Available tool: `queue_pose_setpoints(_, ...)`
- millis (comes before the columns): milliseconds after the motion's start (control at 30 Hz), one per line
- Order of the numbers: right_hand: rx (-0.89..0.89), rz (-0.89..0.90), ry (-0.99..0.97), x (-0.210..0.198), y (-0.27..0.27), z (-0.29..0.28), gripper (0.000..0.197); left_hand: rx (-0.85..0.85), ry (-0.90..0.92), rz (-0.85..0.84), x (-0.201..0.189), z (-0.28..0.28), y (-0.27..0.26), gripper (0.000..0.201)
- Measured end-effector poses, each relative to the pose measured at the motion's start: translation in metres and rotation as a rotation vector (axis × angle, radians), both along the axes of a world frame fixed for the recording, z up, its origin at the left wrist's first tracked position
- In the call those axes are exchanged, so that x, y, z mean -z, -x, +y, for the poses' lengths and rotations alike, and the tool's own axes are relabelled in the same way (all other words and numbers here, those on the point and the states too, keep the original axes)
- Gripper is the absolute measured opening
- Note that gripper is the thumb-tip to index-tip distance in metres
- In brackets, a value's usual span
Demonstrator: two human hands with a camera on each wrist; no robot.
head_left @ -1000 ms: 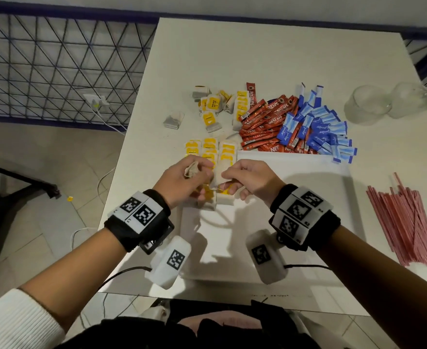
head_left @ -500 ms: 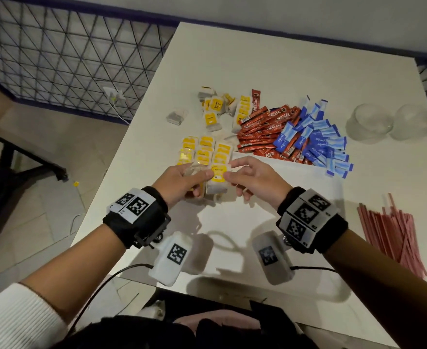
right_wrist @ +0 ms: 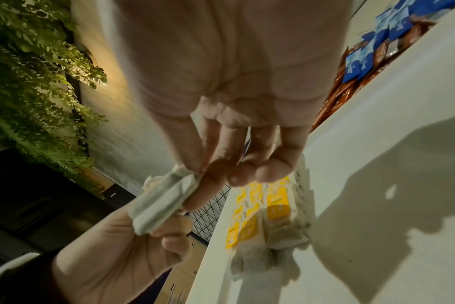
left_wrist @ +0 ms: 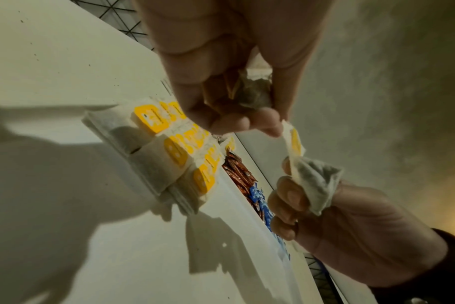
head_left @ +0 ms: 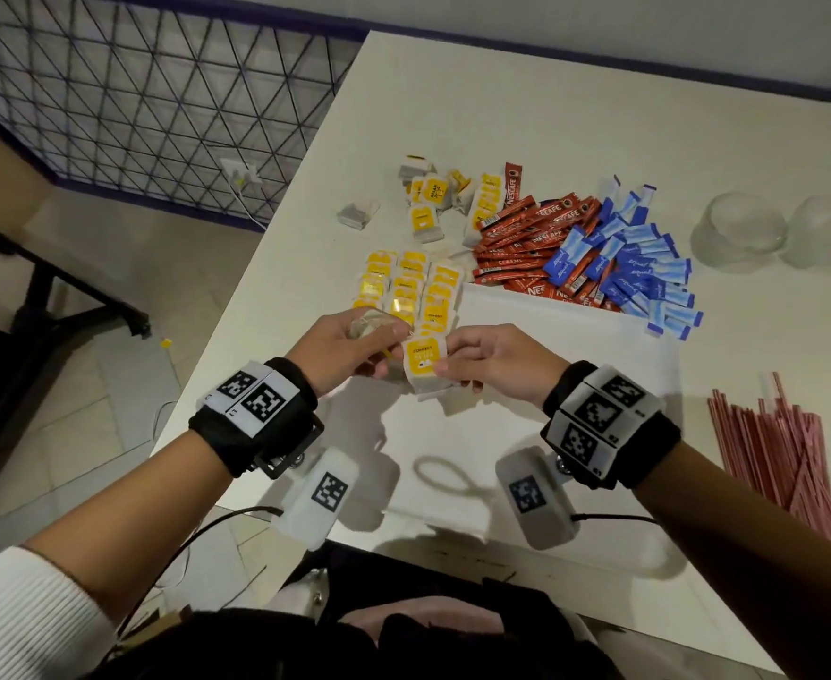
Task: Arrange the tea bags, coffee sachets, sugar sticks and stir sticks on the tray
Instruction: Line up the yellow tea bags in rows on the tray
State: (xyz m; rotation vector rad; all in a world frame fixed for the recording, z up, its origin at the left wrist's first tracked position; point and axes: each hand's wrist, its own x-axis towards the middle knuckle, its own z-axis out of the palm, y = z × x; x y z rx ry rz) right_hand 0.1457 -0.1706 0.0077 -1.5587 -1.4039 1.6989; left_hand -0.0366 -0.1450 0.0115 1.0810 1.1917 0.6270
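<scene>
1. A white worktop (head_left: 575,115) stands beside a dark wire-mesh fence (head_left: 134,90) over a tiled floor (head_left: 85,385).
2. Far right sit two clear bowls (head_left: 776,235); red stir sticks (head_left: 786,454) lie near right, with coffee sachets (head_left: 526,238) and blue sugar sticks (head_left: 644,272) heaped between.
3. Yellow-tagged tea bags (head_left: 413,287) lie in rows on the white tray (head_left: 526,385).
4. The right hand (head_left: 492,360) pinches one tea bag (head_left: 426,358) above the tray; the left hand (head_left: 350,348) grips a crumpled tea bag (right_wrist: 161,202).
</scene>
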Motion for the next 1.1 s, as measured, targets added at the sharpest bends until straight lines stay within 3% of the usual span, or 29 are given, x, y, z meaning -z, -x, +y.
queue_pose_setpoints(133,0.023,0.06,0.023,-0.002,0.007,0.001,0.012,-0.029,0.046,-0.051,0.008,0.0,-0.002,0.01)
queue_pose_setpoints(300,0.223,0.102,0.067,-0.001,0.019,0.005,0.019,0.005,0.171,-0.04,0.022,0.001,0.002,0.022)
queue_pose_setpoints(500,0.394,-0.001,0.107,0.012,0.037,0.003,0.021,0.225,0.122,0.067,0.028,0.003,0.016,0.022)
queue_pose_setpoints(600,0.424,-0.067,0.097,0.02,0.041,-0.005,0.023,0.346,0.15,0.087,0.027,0.004,0.019,0.031)
queue_pose_setpoints(733,0.425,-0.118,0.12,0.025,0.045,-0.015,0.023,0.374,0.229,0.102,0.034,0.004,0.02,0.03)
queue_pose_setpoints(800,0.423,-0.127,0.116,0.026,0.044,-0.019,0.022,0.369,0.211,0.165,0.038,0.004,0.018,0.028)
queue_pose_setpoints(900,0.417,-0.141,0.084,0.025,0.044,-0.02,0.004,0.466,0.111,0.288,0.041,0.006,0.016,0.015)
queue_pose_setpoints(967,0.396,-0.149,0.053,0.026,0.041,-0.018,0.012,0.563,0.017,0.384,0.04,0.009,0.016,0.012)
queue_pose_setpoints(1100,0.356,-0.232,0.031,0.031,0.037,-0.011,0.003,0.628,-0.046,0.493,0.04,0.013,0.014,0.031)
